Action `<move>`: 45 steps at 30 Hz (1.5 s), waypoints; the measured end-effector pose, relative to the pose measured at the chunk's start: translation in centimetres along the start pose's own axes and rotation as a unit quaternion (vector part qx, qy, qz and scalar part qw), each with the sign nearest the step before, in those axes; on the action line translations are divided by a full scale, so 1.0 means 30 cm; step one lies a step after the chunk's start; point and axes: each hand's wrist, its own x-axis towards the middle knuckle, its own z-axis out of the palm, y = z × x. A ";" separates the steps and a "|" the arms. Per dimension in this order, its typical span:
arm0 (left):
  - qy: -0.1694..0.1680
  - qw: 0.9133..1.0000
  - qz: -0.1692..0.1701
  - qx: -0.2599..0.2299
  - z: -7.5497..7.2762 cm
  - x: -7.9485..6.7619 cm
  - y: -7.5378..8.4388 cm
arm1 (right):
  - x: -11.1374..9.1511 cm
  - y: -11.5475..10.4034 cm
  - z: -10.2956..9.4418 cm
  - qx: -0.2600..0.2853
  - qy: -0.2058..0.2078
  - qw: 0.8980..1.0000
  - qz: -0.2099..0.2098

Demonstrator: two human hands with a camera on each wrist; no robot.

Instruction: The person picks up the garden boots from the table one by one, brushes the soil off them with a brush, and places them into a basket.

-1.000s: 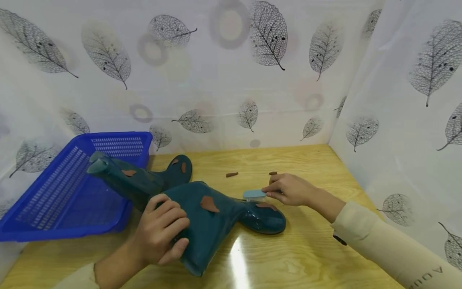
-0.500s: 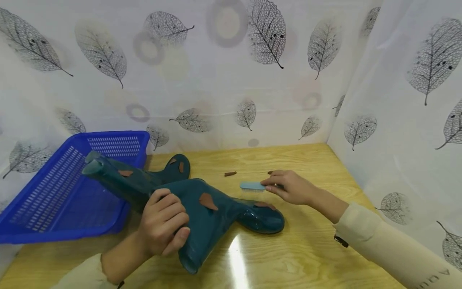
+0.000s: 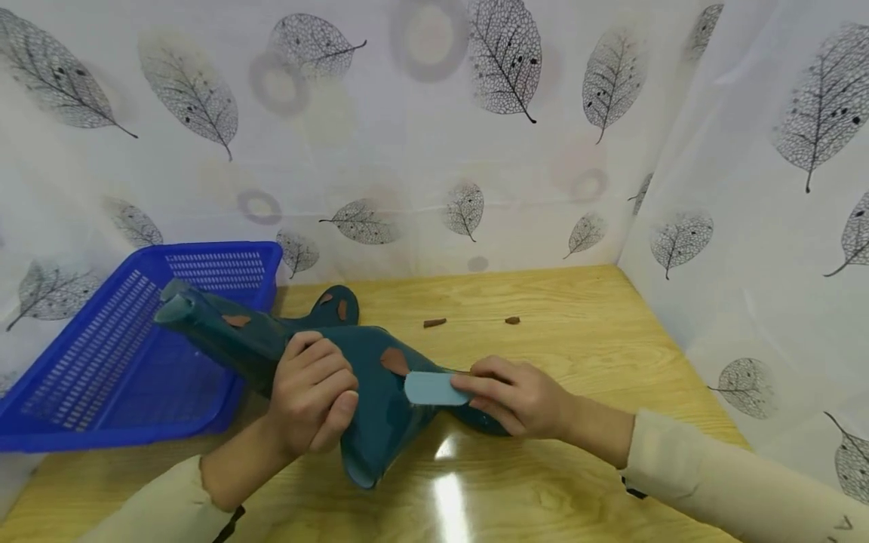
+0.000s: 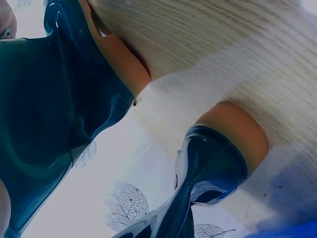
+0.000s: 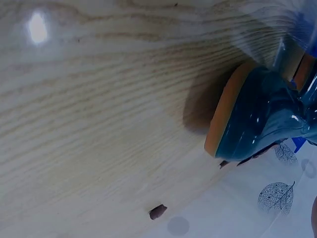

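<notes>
A dark teal rubber boot (image 3: 376,407) lies on its side, with brown patches (image 3: 394,361) stuck to it. My left hand (image 3: 314,400) grips its shaft near the top opening. Between thumb and fingers, my right hand (image 3: 523,396) pinches a light blue brush (image 3: 434,388), back up, over the lower shaft beside a patch. The brush and right hand cover much of the boot's foot in the head view. Behind it rests a second teal boot (image 3: 258,343), also patched. The left wrist view shows the orange-brown sole (image 4: 233,126) of one boot.
A blue plastic basket (image 3: 102,441) stands at the left, the second boot's shaft overlapping its edge. Two small brown pieces (image 3: 434,323) lie toward the back of the wooden table (image 3: 584,302). A leaf-printed white sheet (image 3: 407,151) encloses the back and sides.
The brush lifts off the boot's foot, then comes left and down over the lower shaft in my right hand. My left hand keeps its grip on the boot.
</notes>
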 end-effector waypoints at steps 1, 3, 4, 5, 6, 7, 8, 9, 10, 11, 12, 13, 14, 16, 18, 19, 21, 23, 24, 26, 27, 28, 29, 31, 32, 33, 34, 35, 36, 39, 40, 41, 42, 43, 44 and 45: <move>0.002 1.000 -0.004 -0.002 0.001 0.001 -0.001 | 0.001 -0.001 0.003 -0.012 -0.005 1.000 -0.007; 0.007 1.000 -0.007 -0.007 0.004 0.002 -0.004 | 0.002 0.006 0.007 -0.040 -0.013 0.999 -0.014; 0.008 1.000 -0.007 -0.009 0.005 0.002 -0.005 | 0.004 0.010 0.008 -0.052 -0.017 0.998 -0.015; 0.010 1.000 -0.008 -0.011 0.006 0.004 -0.006 | 0.005 0.016 0.010 -0.062 -0.019 0.998 -0.012; 0.011 1.000 -0.008 -0.013 0.007 0.006 -0.006 | 0.008 0.022 0.011 -0.068 -0.021 0.997 -0.010; 0.013 1.000 -0.008 -0.014 0.008 0.009 -0.005 | 0.011 0.029 0.014 -0.071 -0.021 0.997 -0.008; 0.014 1.000 -0.009 -0.014 0.008 0.010 -0.005 | 0.015 0.036 0.017 -0.072 -0.022 0.997 -0.006; 0.015 1.000 -0.009 -0.015 0.009 0.011 -0.005 | 0.019 0.042 0.020 -0.072 -0.024 0.997 -0.003; 0.016 1.000 -0.010 -0.015 0.009 0.012 -0.004 | 0.023 0.047 0.023 -0.070 -0.026 0.997 0.000; 0.018 1.000 -0.011 -0.016 0.009 0.014 -0.003 | 0.026 0.052 0.027 -0.066 -0.027 0.997 0.002; 0.020 1.000 -0.011 -0.018 0.009 0.015 -0.002 | 0.030 0.056 0.030 -0.064 -0.027 0.998 0.001; 0.022 0.999 -0.011 -0.020 0.009 0.017 -0.002 | 0.034 0.060 0.034 -0.059 -0.026 0.998 0.003; 0.025 0.999 -0.010 -0.022 0.009 0.019 -0.002 | 0.037 0.065 0.038 -0.054 -0.024 0.998 0.004; 0.029 0.999 -0.011 -0.027 0.010 0.021 -0.003 | 0.045 0.073 0.046 -0.046 -0.019 0.999 0.009; 0.030 0.999 -0.013 -0.029 0.010 0.022 -0.004 | 0.052 0.081 0.054 -0.039 -0.014 0.999 0.018; 0.031 0.999 -0.014 -0.029 0.010 0.022 -0.005 | 0.055 0.085 0.059 -0.034 -0.013 0.999 0.026; 0.030 0.999 -0.019 -0.029 0.009 0.022 -0.005 | 0.063 0.091 0.067 -0.032 -0.014 0.999 0.040; 0.028 0.999 -0.020 -0.029 0.009 0.021 -0.006 | 0.068 0.095 0.076 -0.033 -0.018 0.998 0.053; 0.027 0.999 -0.020 -0.030 0.008 0.021 -0.005 | 0.070 0.096 0.080 -0.034 -0.019 0.998 0.057; 0.026 0.999 -0.019 -0.030 0.008 0.020 -0.005 | 0.075 0.095 0.087 -0.035 -0.021 0.997 0.058; 0.026 0.999 -0.019 -0.029 0.008 0.020 -0.005 | 0.077 0.094 0.090 -0.035 -0.020 0.998 0.054; 0.028 0.999 -0.017 -0.029 0.007 0.020 -0.006 | 0.079 0.092 0.093 -0.034 -0.018 0.998 0.048; 0.029 0.999 -0.017 -0.028 0.007 0.020 -0.006 | 0.081 0.091 0.095 -0.030 -0.014 0.999 0.040; 0.029 0.999 -0.017 -0.027 0.006 0.021 -0.007 | 0.083 0.086 0.097 -0.020 -0.005 1.000 0.022; 0.029 0.999 -0.017 -0.028 0.007 0.021 -0.007 | 0.084 0.083 0.097 -0.016 -0.001 1.000 0.013; 0.029 0.999 -0.017 -0.027 0.007 0.022 -0.007 | 0.085 0.081 0.097 -0.011 0.001 1.000 0.003; 0.029 0.999 -0.016 -0.027 0.007 0.022 -0.008 | 0.086 0.079 0.097 -0.008 0.002 1.000 -0.004; 0.029 0.999 -0.016 -0.027 0.008 0.022 -0.008 | 0.086 0.078 0.096 -0.006 0.001 1.000 -0.009; 0.030 0.999 -0.015 -0.027 0.008 0.022 -0.009 | 0.086 0.079 0.094 -0.008 -0.001 1.000 -0.011; 0.031 0.999 -0.012 -0.026 0.009 0.021 -0.008 | 0.085 0.087 0.088 -0.033 -0.011 0.999 -0.012; 0.031 0.999 -0.011 -0.025 0.009 0.020 -0.008 | 0.083 0.092 0.085 -0.042 -0.014 0.999 -0.008; 0.030 0.999 -0.011 -0.025 0.009 0.019 -0.008 | 0.080 0.098 0.082 -0.052 -0.016 0.998 -0.005; 0.028 0.999 -0.011 -0.024 0.009 0.018 -0.008 | 0.077 0.103 0.078 -0.061 -0.018 0.998 -0.003; 0.026 0.999 -0.011 -0.023 0.009 0.017 -0.007 | 0.073 0.109 0.074 -0.068 -0.022 0.997 -0.002; 0.025 0.999 -0.011 -0.023 0.009 0.016 -0.007 | 0.069 0.113 0.071 -0.072 -0.025 0.997 -0.001; 0.024 0.999 -0.011 -0.023 0.008 0.015 -0.007 | 0.065 0.117 0.067 -0.075 -0.028 0.997 -0.001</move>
